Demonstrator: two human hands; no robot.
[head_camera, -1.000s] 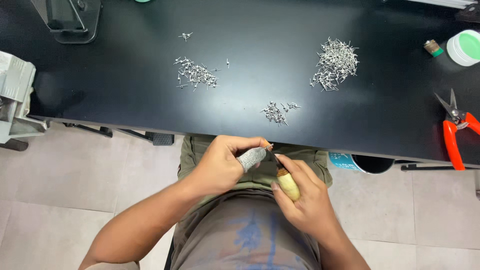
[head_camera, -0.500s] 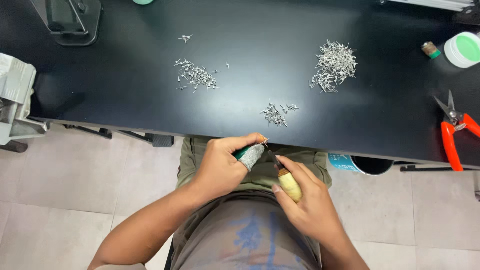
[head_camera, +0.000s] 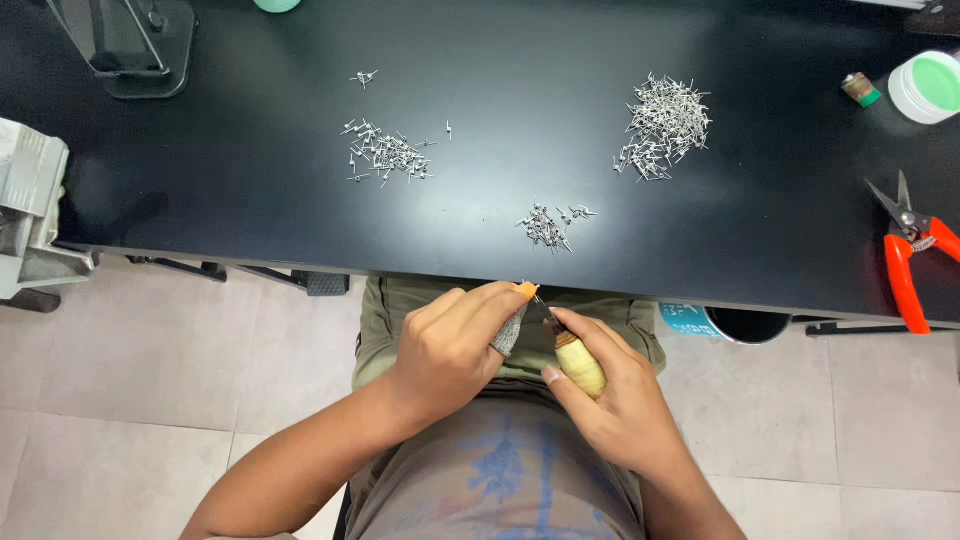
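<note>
Step in hand: you appear to be working one tiny metal piece with a hand tool, held over your lap just off the near edge of the surface (head_camera: 250, 90), not on it.
Left hand: your left hand (head_camera: 450, 345) is curled shut, its grip clenched on a small part (head_camera: 527, 290) pinched at the fingertips; an orange tip shows there and a grey cot covers one finger. The part is too small to tell its shape.
Tool: the yellow-handled tool (head_camera: 578, 362) lies slanted, its thin dark point aimed up and left at the pinched part, touching or just short of it; I cannot tell which.
Right hand: your right hand (head_camera: 620, 400) wraps the yellow handle, grip closed firmly around it, thumb along the side.
Next move, as I judge it: it calls for a steady, very fine push of the point into the part, with both hands braced close together, since nothing supports them from below.
Left pile: a loose scatter of small pins (head_camera: 385, 152) lies left of centre on the surface, well apart from your hands.
Middle pile: a smaller cluster of pins (head_camera: 548, 225) sits near the near edge, the closest stock to your hands.
Right pile: the largest heap of pins (head_camera: 665, 125) lies further back and right.
Far right: orange-handled cutters (head_camera: 910, 250) rest near the right edge, with a round green-lidded pot (head_camera: 928, 88) beyond them.
</note>
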